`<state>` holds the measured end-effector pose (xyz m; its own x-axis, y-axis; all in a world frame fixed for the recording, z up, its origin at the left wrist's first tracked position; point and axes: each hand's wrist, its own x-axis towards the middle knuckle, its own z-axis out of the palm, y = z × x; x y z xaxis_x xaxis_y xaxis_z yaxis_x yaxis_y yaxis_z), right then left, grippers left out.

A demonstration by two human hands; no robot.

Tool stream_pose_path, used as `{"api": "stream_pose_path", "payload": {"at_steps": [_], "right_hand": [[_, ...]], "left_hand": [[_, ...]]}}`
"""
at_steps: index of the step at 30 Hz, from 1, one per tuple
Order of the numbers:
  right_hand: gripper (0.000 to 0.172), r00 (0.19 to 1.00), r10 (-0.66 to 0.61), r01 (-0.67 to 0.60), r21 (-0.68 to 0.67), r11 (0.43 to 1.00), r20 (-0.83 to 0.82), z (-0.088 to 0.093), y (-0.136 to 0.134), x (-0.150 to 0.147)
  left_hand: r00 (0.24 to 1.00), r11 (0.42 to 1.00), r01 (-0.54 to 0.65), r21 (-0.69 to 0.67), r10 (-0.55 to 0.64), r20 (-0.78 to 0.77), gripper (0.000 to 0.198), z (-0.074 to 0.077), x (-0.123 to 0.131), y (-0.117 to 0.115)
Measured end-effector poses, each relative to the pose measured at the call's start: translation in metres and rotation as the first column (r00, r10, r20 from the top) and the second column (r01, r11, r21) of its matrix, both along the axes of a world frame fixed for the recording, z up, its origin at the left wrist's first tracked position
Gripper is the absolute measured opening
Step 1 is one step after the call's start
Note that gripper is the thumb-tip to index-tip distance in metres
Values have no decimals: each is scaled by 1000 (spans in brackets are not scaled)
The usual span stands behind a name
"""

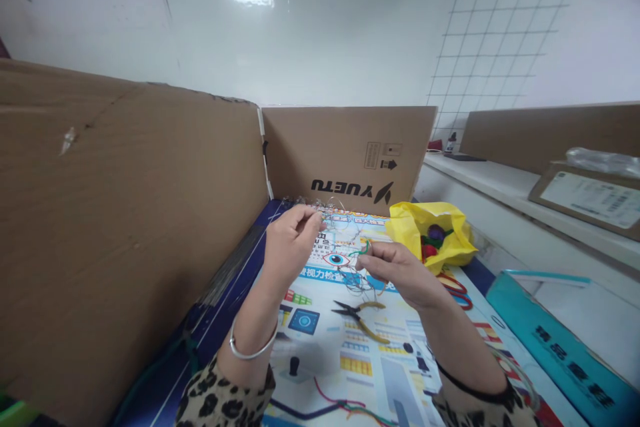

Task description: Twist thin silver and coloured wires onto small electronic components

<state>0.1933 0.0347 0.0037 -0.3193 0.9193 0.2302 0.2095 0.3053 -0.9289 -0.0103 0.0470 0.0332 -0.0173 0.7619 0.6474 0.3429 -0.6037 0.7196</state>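
Observation:
My left hand is closed in a pinch, with thin wire at its fingertips. The exact piece it grips is too fine to make out clearly. To the right, my right hand pinches a green strand between thumb and forefinger. Loose thin wires lie tangled between and below the hands. A pair of pliers with yellow handles rests on the printed sheet below, its jaws parted.
A yellow bag with coloured bundles stands at the right, red scissors handles beside it. Cardboard panels rise at the back and left. Red and green strands lie near me. A teal box sits far right.

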Motion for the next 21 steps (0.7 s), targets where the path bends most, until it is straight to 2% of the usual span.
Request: {"api": "stream_pose_path", "payload": {"at_steps": [7, 15, 21], "right_hand": [[40, 998, -59, 59, -19, 998, -7, 0, 0, -1], [37, 992, -85, 78, -73, 994, -91, 3, -3, -6], [35, 967, -117, 100, -85, 991, -228, 2, -3, -9]], "left_hand": [[998, 999, 41, -21, -42, -48, 16, 0, 0, 0], [991, 994, 107, 19, -105, -87, 16, -1, -1, 2], [984, 988, 141, 55, -133, -122, 17, -1, 0, 0]]}}
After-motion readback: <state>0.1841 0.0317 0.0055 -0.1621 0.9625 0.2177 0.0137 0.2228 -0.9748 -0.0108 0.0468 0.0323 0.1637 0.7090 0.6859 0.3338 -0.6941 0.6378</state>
